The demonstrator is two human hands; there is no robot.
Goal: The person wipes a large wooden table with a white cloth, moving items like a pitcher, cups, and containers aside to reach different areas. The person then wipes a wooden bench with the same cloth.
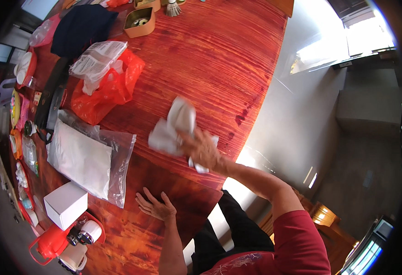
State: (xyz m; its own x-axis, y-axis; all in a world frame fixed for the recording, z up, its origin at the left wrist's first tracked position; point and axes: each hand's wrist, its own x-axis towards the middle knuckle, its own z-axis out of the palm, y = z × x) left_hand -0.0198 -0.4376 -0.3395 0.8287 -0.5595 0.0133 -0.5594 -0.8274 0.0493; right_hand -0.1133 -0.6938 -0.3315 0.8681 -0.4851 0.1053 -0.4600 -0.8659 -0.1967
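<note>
My right hand (202,149) is pressed onto a crumpled white cloth (181,114) on the reddish wooden table (201,59). Motion blurs both the cloth and the fingertips, and white parts of it stick out on either side of the hand. My left hand (157,207) rests on the tabletop near its front part, fingers spread, holding nothing. Closest to it lies a clear plastic bag with a folded white item (82,158) inside. Dark wet-looking spots (240,118) mark the wood near the right edge.
Along the left stand a white box (66,205), a red thermos (53,242), a red plastic bag (102,98) and a dark cloth item (82,30). A tan tin (139,22) and a shuttlecock (173,8) sit at the far end. The table's right edge borders the grey floor (279,119).
</note>
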